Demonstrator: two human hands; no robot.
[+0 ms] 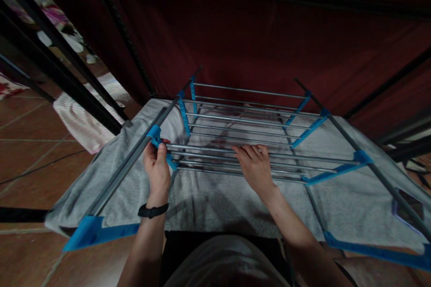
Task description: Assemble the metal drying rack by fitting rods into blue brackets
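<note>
The left hand has its grip closed around a blue plastic joint where the grey side tube of a drying rack meets the row of metal rails. The thumb lies on top of the joint and the fingers curl under it. The right hand is not gripping: it lies flat and open, palm down, with the fingers spread over the nearest rails, a little to the right of the left grip and at about the same height.

The rack stands directly in front of the person, and a grey towel is draped under the rails and out over both side wings. Below the left grip, at the near corner, sits a blue corner piece; the tiled floor shows beyond it.

To work this joint well, I judge the left grip should stay tight on the plastic itself, not slide onto the tube. The flat right hand should press evenly on several rails, so the frame does not twist. Fingers are best kept clear of the gap between joint and rail, where they could be pinched.
</note>
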